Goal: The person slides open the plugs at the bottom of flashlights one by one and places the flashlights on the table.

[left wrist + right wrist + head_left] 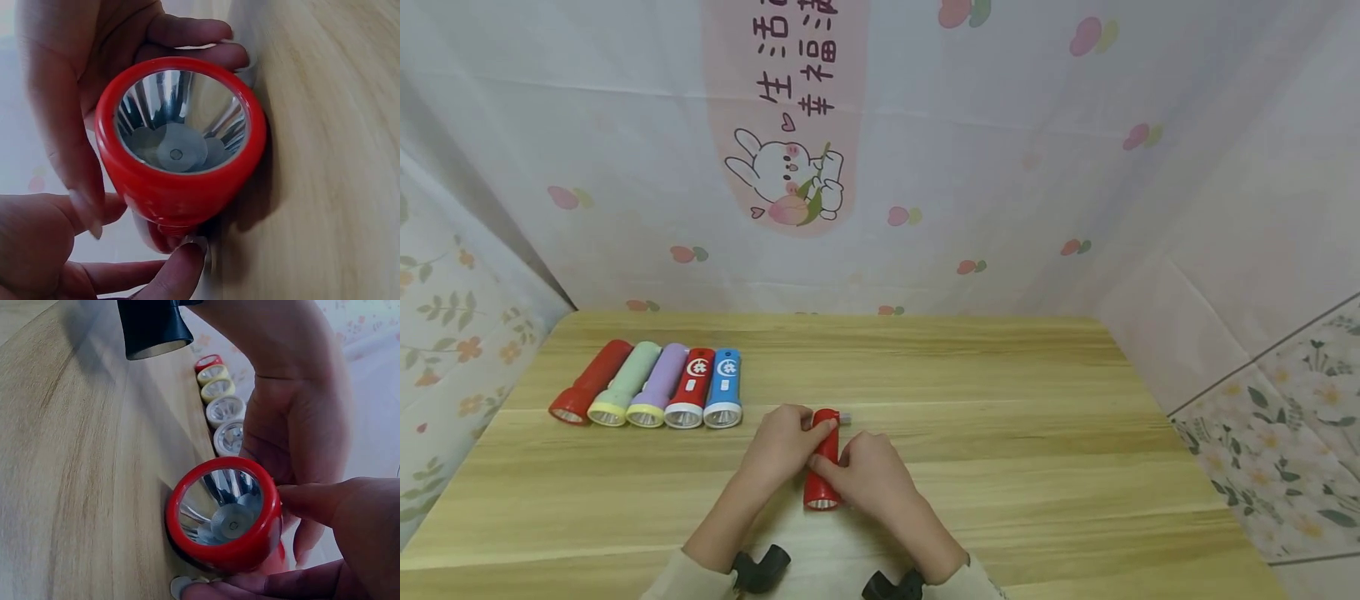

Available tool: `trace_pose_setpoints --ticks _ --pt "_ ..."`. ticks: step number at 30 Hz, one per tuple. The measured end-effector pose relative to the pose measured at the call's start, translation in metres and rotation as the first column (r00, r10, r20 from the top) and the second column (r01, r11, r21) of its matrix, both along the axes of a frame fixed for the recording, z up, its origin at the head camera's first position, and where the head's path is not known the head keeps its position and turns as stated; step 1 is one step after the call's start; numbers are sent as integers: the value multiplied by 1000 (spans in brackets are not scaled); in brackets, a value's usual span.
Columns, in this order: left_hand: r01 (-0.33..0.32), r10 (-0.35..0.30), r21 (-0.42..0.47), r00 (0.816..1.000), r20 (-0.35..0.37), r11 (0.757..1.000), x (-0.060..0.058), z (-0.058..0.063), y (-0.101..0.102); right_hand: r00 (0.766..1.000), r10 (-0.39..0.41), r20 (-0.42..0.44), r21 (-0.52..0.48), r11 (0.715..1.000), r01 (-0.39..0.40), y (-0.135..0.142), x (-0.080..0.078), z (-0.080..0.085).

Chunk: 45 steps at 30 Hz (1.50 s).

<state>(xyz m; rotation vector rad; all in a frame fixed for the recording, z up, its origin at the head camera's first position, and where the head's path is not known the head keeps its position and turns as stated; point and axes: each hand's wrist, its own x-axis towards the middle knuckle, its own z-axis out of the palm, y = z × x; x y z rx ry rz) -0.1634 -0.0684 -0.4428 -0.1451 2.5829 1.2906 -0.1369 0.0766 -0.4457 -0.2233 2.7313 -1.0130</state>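
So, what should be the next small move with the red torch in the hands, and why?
Perhaps the right hand should press in the grey piece, with the left hand steadying the held torch. The piece sticks out sideways by the torch's tail, and none like it shows on the row of torches.

The red flashlight (830,450) at lower centre looks glossy, smooth plastic, its reflector (181,103) mirror-shiny. The flashlight row (662,379) at left looks like smooth plastic; the surface (1037,433), smooth grained wood; the creased backdrop (985,167) across the upper frame, matt cloth.
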Motion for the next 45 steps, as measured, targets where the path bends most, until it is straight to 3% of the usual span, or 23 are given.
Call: trace_pose_setpoints --ticks 5,13,20,26,32,37,45 --pt "-6 6 -36 1000 5 999 4 3 -10 1000 -3 21 3 1000 3 0 0 2" --pt "27 -39 -178 997 -69 984 14 20 -37 998 13 54 15 1000 -14 4 1 11" --pt "6 -52 -295 988 -148 956 12 34 -62 999 -5 -34 58 998 7 6 -1 22" --pt "-29 -65 -388 972 -226 921 2 46 -83 995 -4 -100 60 998 10 1 -3 30" --pt "-47 -71 -403 960 -272 914 -13 50 -100 990 56 -129 74 996 -47 -10 -4 41" --pt "-28 -90 -428 963 -253 903 -30 51 -106 985 117 -124 74 991 -109 -21 -8 45" --pt "-47 -47 -430 978 -204 902 -46 49 -108 980 197 -35 -117 973 -200 -48 -17 39"
